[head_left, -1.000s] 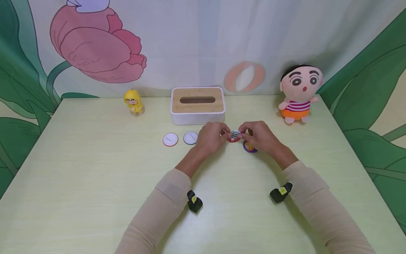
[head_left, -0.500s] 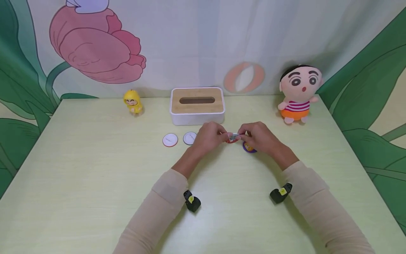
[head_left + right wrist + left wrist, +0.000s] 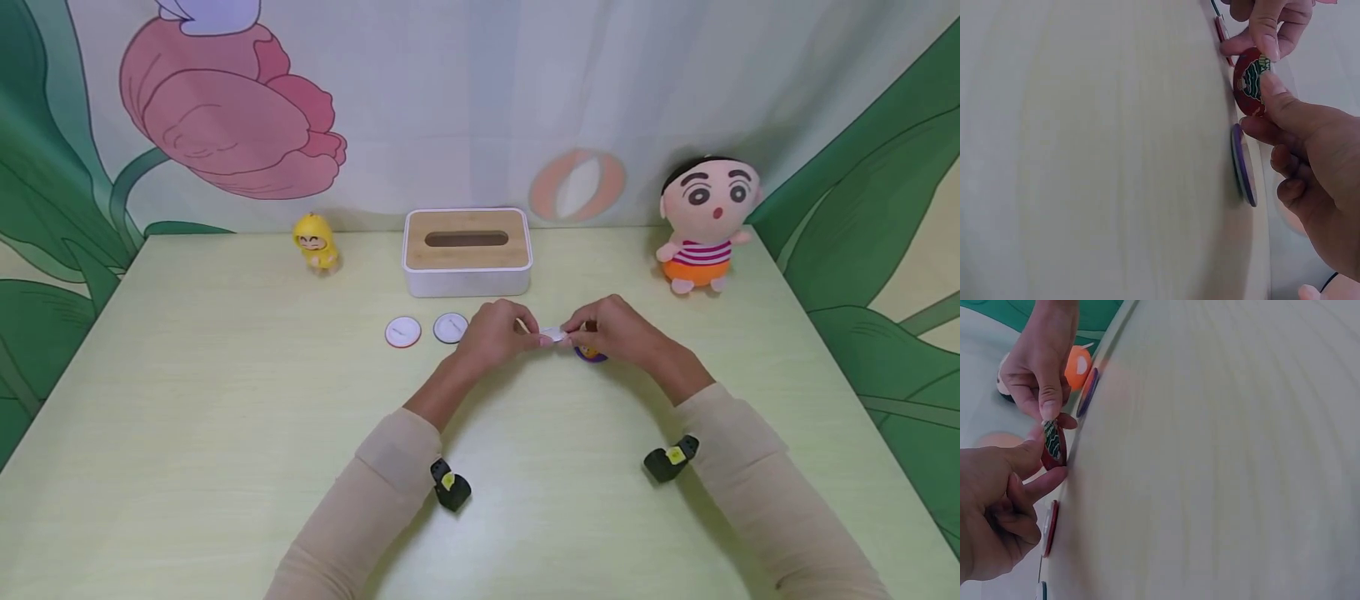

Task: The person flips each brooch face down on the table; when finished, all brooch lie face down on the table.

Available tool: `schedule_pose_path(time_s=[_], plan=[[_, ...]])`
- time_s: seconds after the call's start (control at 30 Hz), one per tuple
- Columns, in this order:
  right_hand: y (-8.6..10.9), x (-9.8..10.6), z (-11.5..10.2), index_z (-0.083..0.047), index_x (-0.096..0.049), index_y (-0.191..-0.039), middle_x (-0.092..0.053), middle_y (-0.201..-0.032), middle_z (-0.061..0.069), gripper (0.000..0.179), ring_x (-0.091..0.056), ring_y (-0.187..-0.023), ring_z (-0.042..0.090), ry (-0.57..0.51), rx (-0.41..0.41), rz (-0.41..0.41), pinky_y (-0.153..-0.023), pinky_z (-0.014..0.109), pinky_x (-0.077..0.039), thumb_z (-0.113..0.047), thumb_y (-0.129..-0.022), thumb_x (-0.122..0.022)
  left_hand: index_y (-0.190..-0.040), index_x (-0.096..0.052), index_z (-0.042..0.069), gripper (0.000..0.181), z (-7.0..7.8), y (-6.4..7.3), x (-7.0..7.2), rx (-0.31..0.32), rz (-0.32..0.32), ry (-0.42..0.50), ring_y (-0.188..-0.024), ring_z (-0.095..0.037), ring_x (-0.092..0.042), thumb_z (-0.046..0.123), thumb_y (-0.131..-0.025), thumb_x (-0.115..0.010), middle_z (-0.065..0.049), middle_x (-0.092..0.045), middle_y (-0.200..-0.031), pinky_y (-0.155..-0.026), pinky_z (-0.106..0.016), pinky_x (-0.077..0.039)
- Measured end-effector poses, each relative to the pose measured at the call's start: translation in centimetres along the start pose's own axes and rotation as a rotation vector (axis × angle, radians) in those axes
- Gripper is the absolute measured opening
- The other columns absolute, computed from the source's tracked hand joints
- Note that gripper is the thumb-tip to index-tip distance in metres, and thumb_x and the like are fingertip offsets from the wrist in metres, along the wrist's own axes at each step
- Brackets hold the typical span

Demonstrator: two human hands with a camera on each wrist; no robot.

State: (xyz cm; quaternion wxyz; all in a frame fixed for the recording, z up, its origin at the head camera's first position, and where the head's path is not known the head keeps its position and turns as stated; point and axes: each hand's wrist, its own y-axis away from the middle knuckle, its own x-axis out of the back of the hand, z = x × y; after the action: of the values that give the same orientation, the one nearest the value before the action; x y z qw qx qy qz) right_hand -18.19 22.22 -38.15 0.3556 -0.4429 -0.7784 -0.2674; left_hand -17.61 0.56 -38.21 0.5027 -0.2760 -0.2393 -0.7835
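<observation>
Between both hands, just above the table, is a round red badge (image 3: 553, 334) with a green and white design. Its pale back shows in the head view, while the printed face of the badge (image 3: 1054, 442) shows in the left wrist view. My left hand (image 3: 498, 337) pinches one edge between thumb and fingers. Opposite it, my right hand (image 3: 617, 332) pinches the other edge, thumb over the design in the right wrist view. A purple-rimmed badge (image 3: 591, 354) lies under my right hand, partly covered. Left of my left hand lie two white-backed badges (image 3: 402, 332) (image 3: 450, 327), each with a thin pin line.
A white tissue box (image 3: 468, 282) with a wooden lid stands just behind the hands. At the back left is a small yellow figure (image 3: 317, 243); a plush doll (image 3: 705, 229) sits at the back right. A printed curtain (image 3: 420, 108) hangs behind the table (image 3: 187, 400).
The held badge has tilted over, from printed face to pale back in the head view. Both hands have come slightly nearer, still pinching it. The other badges have stayed put.
</observation>
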Motion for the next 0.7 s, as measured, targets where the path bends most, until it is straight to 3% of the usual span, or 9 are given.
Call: schedule_pose_path(time_s=[0.23,0.47,0.7], plan=[[-0.4,-0.7,0.0,-0.003,-0.078,-0.111,-0.079,-0.107,0.015,0.026,-0.069,-0.094,0.024,-0.028,-0.088,0.023,-0.089,0.042,-0.058,-0.014,-0.087,-0.080,-0.091,-0.072,0.009,0.022,-0.3,-0.2,-0.4,-0.010,0.035,-0.051,-0.080,-0.016,-0.070,0.027,-0.084,-0.084,-0.007,-0.079,-0.088,-0.068,-0.024,-0.045],[-0.6,-0.9,0.1,-0.004,-0.077,-0.113,-0.078,-0.097,0.011,0.031,-0.061,-0.083,0.021,-0.032,-0.112,0.058,-0.077,0.029,-0.052,-0.017,-0.086,-0.081,-0.096,-0.066,0.011,0.029,0.0,-0.5,-0.5,0.017,0.068,-0.103,-0.082,-0.018,-0.068,0.026,-0.082,-0.086,-0.004,-0.078,-0.088,-0.068,-0.027,-0.044],[-0.8,-1.2,-0.1,-0.004,-0.077,-0.116,-0.077,-0.095,0.011,0.032,-0.058,-0.085,0.023,-0.027,-0.159,0.085,-0.078,0.027,-0.048,-0.016,-0.086,-0.081,-0.104,-0.078,0.007,0.030,0.5,-0.9,-0.6,0.028,0.076,-0.141,-0.077,-0.015,-0.060,0.025,-0.081,-0.087,-0.004,-0.077,-0.084,-0.064,-0.024,-0.039]])
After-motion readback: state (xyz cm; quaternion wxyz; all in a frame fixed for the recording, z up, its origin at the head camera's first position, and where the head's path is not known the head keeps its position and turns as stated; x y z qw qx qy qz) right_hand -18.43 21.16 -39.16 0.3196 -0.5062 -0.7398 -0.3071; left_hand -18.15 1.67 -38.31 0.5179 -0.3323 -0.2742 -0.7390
